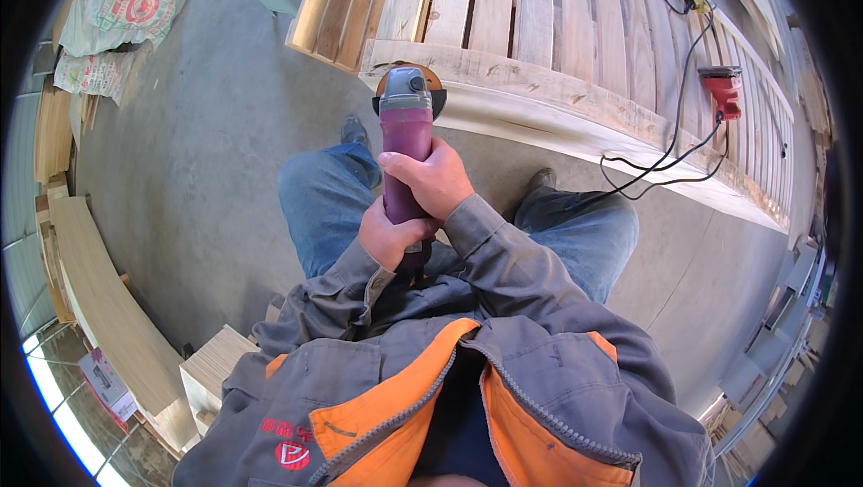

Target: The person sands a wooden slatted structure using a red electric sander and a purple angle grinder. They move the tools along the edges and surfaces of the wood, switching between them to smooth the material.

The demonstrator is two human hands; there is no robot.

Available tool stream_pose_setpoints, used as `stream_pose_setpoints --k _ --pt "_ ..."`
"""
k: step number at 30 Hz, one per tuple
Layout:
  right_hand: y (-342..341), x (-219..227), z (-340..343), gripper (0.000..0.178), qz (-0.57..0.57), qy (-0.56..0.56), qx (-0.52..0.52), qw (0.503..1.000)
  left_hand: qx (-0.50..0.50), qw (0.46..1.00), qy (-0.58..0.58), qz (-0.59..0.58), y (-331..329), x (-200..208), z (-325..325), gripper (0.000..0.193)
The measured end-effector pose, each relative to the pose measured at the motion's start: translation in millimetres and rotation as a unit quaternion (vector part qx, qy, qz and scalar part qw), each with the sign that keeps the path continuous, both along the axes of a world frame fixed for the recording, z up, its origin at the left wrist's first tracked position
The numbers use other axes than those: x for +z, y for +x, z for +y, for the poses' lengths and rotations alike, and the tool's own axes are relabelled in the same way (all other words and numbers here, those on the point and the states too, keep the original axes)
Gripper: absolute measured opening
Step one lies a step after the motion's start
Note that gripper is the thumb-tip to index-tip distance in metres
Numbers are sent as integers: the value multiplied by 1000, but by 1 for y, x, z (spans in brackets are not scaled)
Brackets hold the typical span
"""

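Both my hands grip a purple angle grinder (406, 141) with a grey metal head. My right hand (433, 179) wraps round the upper part of its body. Lower down, at the rear of the grip, my left hand (392, 233) is closed on it. The grinder's orange-brown disc (409, 73) is at the near left corner of a slatted wooden frame (503, 69). From this angle I cannot tell whether the disc touches the wood.
On the frame's right side rests a red power tool (722, 93). A black cable (688, 64) loops over the frame's edge. White sacks (130, 6) lie at the far left, wooden boards (112, 280) along the left. A wooden block (216, 363) stands beside my left elbow.
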State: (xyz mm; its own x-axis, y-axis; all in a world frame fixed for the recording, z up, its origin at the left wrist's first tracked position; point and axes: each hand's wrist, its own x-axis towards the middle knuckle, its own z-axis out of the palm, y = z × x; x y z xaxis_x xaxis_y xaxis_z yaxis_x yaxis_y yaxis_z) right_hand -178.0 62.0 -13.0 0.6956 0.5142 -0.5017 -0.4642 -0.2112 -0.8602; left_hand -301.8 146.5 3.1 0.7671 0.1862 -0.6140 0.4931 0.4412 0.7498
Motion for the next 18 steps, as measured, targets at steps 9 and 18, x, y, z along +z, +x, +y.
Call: stream_pose_setpoints --k 9,18 --pt "1 -3 -2 54 1 4 -4 1000 -12 1000 3 3 2 0 -1 40" --pt "2 -5 -5 53 -5 0 -4 1000 -10 1000 15 10 4 1 -4 41"
